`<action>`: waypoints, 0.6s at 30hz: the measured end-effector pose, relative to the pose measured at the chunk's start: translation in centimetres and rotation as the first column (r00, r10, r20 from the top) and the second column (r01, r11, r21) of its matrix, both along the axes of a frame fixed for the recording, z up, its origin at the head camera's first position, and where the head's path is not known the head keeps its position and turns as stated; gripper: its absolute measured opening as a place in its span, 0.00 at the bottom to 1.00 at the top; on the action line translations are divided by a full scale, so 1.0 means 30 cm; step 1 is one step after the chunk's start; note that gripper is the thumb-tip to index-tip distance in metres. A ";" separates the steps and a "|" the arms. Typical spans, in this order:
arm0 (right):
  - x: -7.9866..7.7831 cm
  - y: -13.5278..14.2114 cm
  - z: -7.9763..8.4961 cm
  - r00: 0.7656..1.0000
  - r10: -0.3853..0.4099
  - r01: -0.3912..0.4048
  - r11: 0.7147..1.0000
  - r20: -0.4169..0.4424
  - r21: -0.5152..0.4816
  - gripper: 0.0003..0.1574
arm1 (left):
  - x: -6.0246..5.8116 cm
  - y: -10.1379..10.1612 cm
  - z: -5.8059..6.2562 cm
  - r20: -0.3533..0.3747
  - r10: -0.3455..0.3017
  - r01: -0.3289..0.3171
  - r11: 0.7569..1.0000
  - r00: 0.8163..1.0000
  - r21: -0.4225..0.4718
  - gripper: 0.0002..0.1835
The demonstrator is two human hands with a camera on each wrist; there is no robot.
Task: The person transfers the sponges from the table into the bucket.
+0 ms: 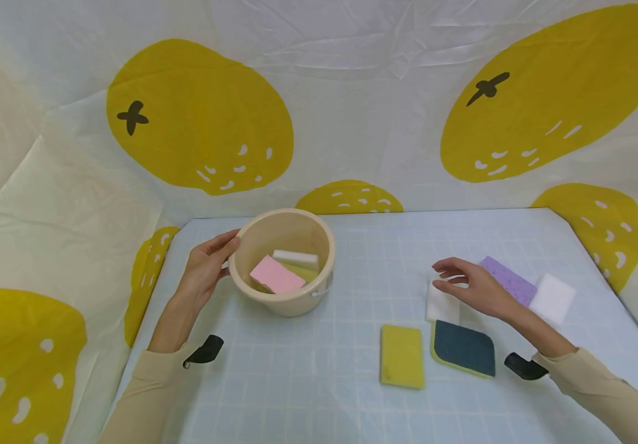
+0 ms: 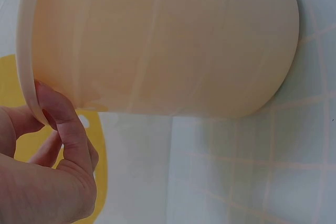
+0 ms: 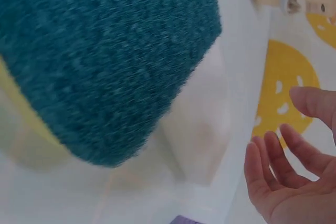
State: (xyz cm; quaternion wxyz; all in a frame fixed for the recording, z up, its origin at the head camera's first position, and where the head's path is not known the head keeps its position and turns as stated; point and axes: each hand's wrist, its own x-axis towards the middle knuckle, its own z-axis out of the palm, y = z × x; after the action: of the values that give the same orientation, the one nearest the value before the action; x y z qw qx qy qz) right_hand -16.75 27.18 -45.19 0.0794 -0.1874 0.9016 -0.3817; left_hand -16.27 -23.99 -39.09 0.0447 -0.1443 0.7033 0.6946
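With thumb and fingers, my left hand point(image 1: 201, 271) pinches the rim of a beige bucket point(image 1: 291, 305) that tilts slightly; the left wrist view shows the thumb and fingers on either side of the rim. Inside the bucket lie a pink sponge point(image 1: 277, 275), a white sponge point(image 1: 297, 259) and a yellow-green one, partly covered. My right hand point(image 1: 477, 288) holds nothing, its fingers loosely bent over a white sponge point(image 1: 442, 306). Near it are a sponge with a dark teal scouring side point(image 1: 463, 347), a yellow sponge point(image 1: 402, 357), a purple sponge point(image 1: 508, 279) and another white sponge point(image 1: 553, 299).
A pale blue, grid-patterned cloth point(image 1: 297, 382) covers the table. White sheeting with large yellow fruit prints point(image 1: 202, 117) rises behind the table and along its sides. The bucket's handle joint point(image 1: 321, 291) shows at its right side.
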 end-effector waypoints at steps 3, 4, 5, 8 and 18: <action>0.006 0.018 -0.013 1.000 -0.014 0.014 1.000 -0.012 0.012 0.28 | 0.001 0.000 0.001 0.003 0.001 -0.001 1.000 1.000 -0.002 0.28; 0.009 0.024 -0.017 1.000 -0.019 0.020 1.000 -0.017 0.014 0.28 | 0.001 0.000 0.001 0.004 0.001 -0.001 1.000 1.000 -0.002 0.28; 0.011 0.029 -0.020 0.999 -0.026 0.026 0.999 -0.021 0.018 0.28 | 0.001 0.000 0.002 0.004 0.001 -0.001 1.000 1.000 -0.003 0.28; 0.018 0.044 -0.028 0.999 -0.042 0.043 0.998 -0.029 0.038 0.28 | 0.001 -0.001 0.001 0.002 0.003 -0.003 1.000 1.000 -0.004 0.28; 0.034 0.094 -0.046 0.996 -0.087 0.089 0.993 -0.033 0.082 0.30 | -0.003 -0.001 -0.005 0.003 0.017 -0.017 1.000 1.000 -0.008 0.28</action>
State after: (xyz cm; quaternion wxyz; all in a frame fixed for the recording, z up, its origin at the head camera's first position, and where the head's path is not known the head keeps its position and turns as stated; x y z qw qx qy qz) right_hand -15.73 30.01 -46.57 0.0570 -0.1497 0.9252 -0.3439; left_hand -16.36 -24.02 -39.25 0.0396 -0.1515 0.7049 0.6918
